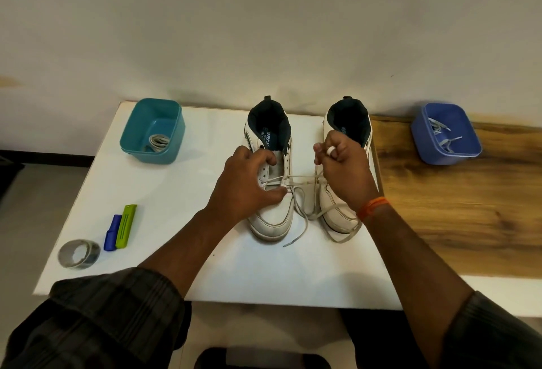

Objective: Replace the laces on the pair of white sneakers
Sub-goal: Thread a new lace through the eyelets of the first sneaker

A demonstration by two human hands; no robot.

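We see sneakers (pixel 271 192) at frame centre on desk (pixel 164 222); left hand (pixel 249 184) grips left shoe; right hand (pixel 341 166) pinches lace (pixel 302 210); lace limp, light, likely slippery; we judge best hold near aglet.

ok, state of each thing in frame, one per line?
Left white sneaker: upright, partly laced, held by left hand.
Right white sneaker: upright, lace state hidden.
White lace: pulled taut by right hand, loose end on white tabletop.
Teal plastic tub: open, holds a coiled lace.
Blue plastic tub: open, holds loose laces.
Grey tape roll: lying flat.
Blue marker: capped, lying.
Green utility knife: lying, blade not visible.
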